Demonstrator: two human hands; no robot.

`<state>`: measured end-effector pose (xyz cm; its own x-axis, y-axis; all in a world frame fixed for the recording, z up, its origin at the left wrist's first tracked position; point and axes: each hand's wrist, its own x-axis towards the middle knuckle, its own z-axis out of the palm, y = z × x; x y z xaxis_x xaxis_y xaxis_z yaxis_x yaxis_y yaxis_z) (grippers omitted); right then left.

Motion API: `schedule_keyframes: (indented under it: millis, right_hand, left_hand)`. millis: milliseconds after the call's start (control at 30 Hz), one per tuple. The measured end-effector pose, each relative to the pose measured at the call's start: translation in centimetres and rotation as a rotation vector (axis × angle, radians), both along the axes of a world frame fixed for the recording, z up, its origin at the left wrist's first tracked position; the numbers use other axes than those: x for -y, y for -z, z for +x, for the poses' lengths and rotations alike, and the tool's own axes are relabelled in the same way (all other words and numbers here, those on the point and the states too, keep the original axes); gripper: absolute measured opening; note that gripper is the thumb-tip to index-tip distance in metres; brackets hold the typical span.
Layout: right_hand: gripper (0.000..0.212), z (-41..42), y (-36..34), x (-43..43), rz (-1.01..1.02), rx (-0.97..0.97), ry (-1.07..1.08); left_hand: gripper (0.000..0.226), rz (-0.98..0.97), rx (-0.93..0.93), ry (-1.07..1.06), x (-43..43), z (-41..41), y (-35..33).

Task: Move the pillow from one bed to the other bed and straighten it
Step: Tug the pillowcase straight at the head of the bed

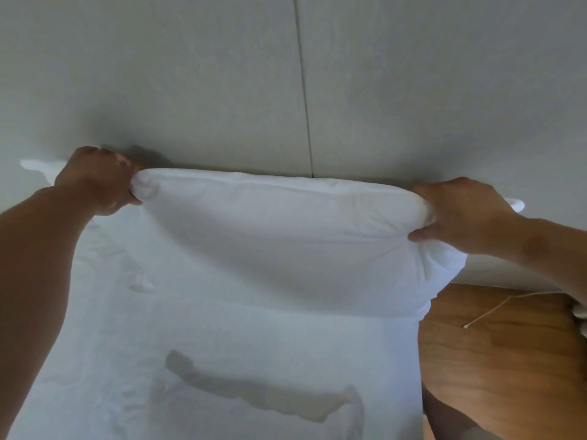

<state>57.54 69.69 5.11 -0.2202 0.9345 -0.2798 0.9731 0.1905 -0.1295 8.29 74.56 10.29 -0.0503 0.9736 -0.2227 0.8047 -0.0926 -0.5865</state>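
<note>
A white pillow (279, 236) lies across the head of a bed covered with a white sheet (222, 360), its far edge against the grey padded headboard (222, 90). My left hand (98, 179) grips the pillow's upper left corner. My right hand (460, 214) pinches the upper right corner, thumb underneath. The pillow's right end overhangs the bed's right edge. A faint yellowish stain shows on the sheet near me.
A wooden floor (508, 360) runs along the bed's right side, with a thin pale cord (495, 308) lying on it. A vertical seam (303, 90) divides the headboard panels. A white object (581, 315) peeks in at the right edge.
</note>
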Motion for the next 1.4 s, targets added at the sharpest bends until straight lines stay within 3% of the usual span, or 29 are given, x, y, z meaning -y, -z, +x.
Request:
schedule_keyframes:
  millis: [200, 500, 667, 800, 933, 1067, 1233, 1400]
  right_hand:
    - [0.053, -1.5, 2.7, 0.8, 0.014, 0.003, 0.005]
    - [0.080, -1.2, 2.8, -0.5, -0.074, -0.034, 0.006]
    - [0.095, 0.3, 0.6, 0.8, 0.065, -0.040, -0.118]
    - [0.086, 0.5, -0.7, 3.0, 0.177, -0.103, -0.251]
    - [0.079, -0.7, -0.3, 5.8, 0.154, -0.242, -0.383]
    - [0.072, -1.4, 1.8, 8.4, 0.042, -0.325, -0.498]
    - [0.066, -1.4, 5.1, 10.8, -0.251, -0.349, -0.576]
    - [0.054, -1.3, 7.7, 13.7, -0.619, -0.372, -0.564]
  left_hand:
    - [0.039, 0.007, 0.058, -0.118, 0.8, -0.4, 4.4]
    - [0.069, -0.030, 0.140, -0.262, 1.0, -0.7, 4.9]
    - [0.089, 0.080, 0.423, -0.281, 3.6, -4.7, 8.0]
    - [0.100, 0.207, 0.734, -0.439, 10.5, 2.5, 6.5]
    - [0.098, 0.266, 0.946, -0.684, 18.2, 7.1, 7.7]
    - [0.093, 0.268, 1.097, -0.878, 26.8, 12.4, 9.7]
    - [0.083, 0.301, 1.264, -1.187, 38.5, 20.8, 11.5]
    - [0.073, 0.578, 1.579, -1.627, 48.5, 30.7, 13.4]
